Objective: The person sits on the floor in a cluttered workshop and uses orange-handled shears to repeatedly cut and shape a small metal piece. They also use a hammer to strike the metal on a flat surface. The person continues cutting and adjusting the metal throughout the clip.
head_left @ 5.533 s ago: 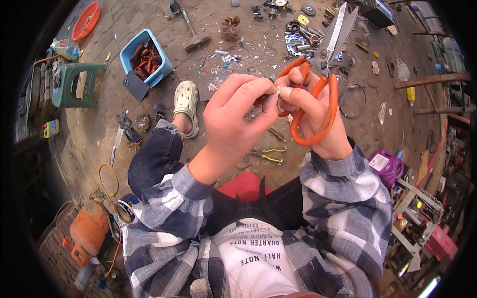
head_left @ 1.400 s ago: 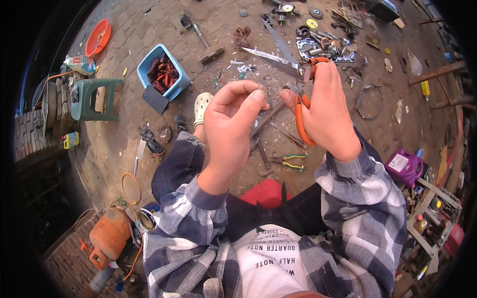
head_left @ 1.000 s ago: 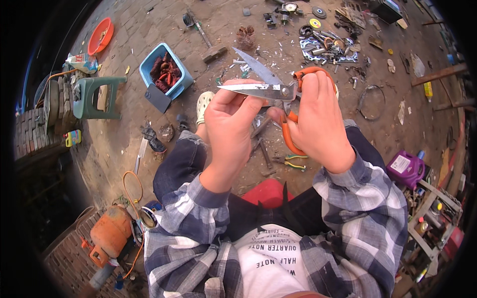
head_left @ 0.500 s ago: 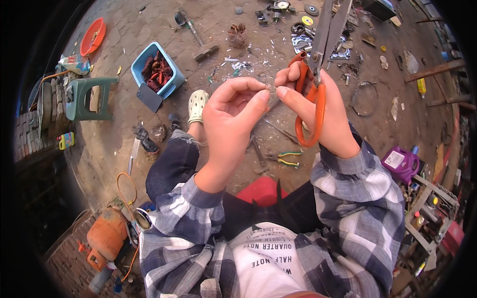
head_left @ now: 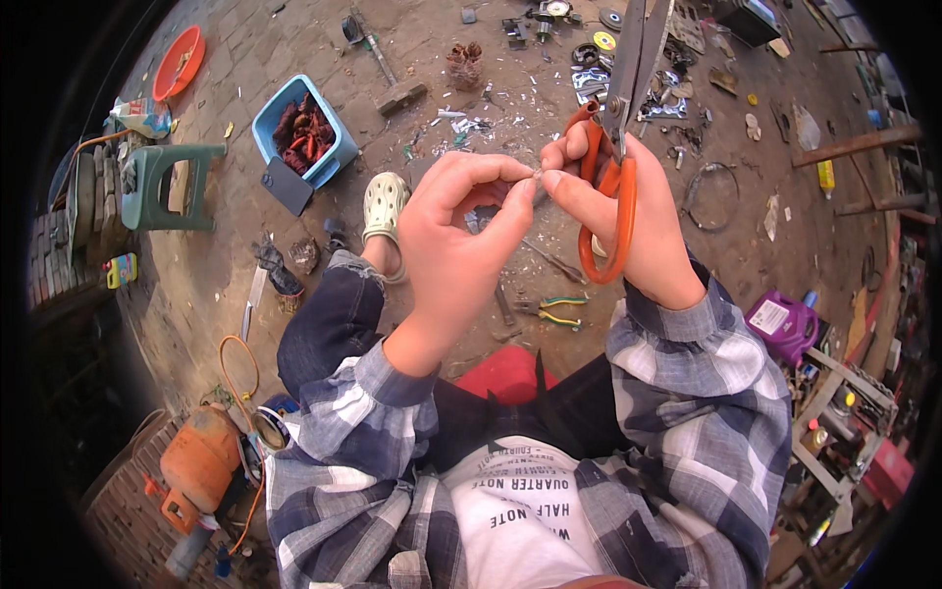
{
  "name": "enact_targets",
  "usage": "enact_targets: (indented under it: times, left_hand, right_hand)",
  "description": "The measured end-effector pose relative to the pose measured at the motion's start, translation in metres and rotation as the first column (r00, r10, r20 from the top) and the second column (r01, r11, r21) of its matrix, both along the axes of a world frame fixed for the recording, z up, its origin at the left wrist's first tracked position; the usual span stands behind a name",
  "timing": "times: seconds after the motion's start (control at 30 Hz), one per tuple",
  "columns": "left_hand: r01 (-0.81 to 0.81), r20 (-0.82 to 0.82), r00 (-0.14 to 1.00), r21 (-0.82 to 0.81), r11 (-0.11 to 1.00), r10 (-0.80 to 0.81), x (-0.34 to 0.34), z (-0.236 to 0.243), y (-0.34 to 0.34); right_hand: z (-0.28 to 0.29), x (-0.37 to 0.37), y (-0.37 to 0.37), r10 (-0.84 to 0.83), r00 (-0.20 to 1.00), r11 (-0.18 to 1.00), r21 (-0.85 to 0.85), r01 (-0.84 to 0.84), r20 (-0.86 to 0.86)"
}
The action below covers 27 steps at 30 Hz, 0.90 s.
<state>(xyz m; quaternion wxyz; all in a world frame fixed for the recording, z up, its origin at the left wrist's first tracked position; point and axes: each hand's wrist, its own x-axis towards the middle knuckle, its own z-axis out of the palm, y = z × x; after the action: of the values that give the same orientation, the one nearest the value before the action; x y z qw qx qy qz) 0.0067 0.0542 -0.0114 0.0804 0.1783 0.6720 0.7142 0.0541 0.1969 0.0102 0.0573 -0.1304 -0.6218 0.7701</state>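
My left hand (head_left: 456,240) is in the middle of the view, thumb and forefinger pinched on a tiny pale piece (head_left: 537,174), too small to name. My right hand (head_left: 650,231) holds large shears (head_left: 631,79) with orange looped handles, their blades pointing upward and slightly apart. The tip of my right thumb meets the tiny piece beside my left fingertips. Below the hands, pliers with yellow-green handles (head_left: 554,309) and other hand tools lie on the dusty paved ground, along with scattered small scraps.
At left are a blue tub (head_left: 339,147) of dark red material, a green stool (head_left: 157,187) and a red basin (head_left: 196,61). A hammer (head_left: 397,98) and metal parts (head_left: 667,103) lie ahead. An orange gas cylinder (head_left: 201,461) is lower left; a purple jug (head_left: 780,329) is at right.
The shears were lying sideways over my left hand a second ago; they have swung upright in my right hand. My two hands' fingertips have come together at the tiny piece.
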Motion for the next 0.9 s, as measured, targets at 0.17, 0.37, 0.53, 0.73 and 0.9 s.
enact_targets:
  times: [0.17, 0.37, 0.53, 0.73, 0.9]
  left_hand:
    - [-0.023, -0.152, 0.988, -0.054, 0.998, 0.014, 0.0, 0.0, 0.0]
    - [0.0, -0.231, 0.973, -0.12, 0.993, -0.028, 0.0, 0.003, -0.003]
    - [-0.04, -0.265, 0.964, -0.139, 0.99, 0.002, 0.0, 0.005, -0.002]
    - [-0.093, -0.202, 0.977, -0.108, 0.99, 0.07, -0.002, 0.001, 0.001]
    - [-0.031, -0.127, 0.992, -0.119, 0.992, 0.016, -0.005, 0.005, -0.002]
  right_hand:
    - [0.005, 0.0, 0.0, 0.023, 0.999, 1.0, -0.015, -0.022, 0.035]
    - [-0.001, 0.001, 0.001, 0.033, 0.999, 0.999, -0.022, -0.033, -0.013]
    - [-0.003, 0.001, -0.004, -0.026, 0.999, 0.994, -0.103, 0.022, -0.035]
    - [-0.011, -0.001, -0.011, -0.097, 0.985, 0.987, 0.115, 0.113, -0.141]
    - [-0.009, -0.001, -0.01, -0.048, 0.986, 0.986, 0.152, 0.073, -0.159]
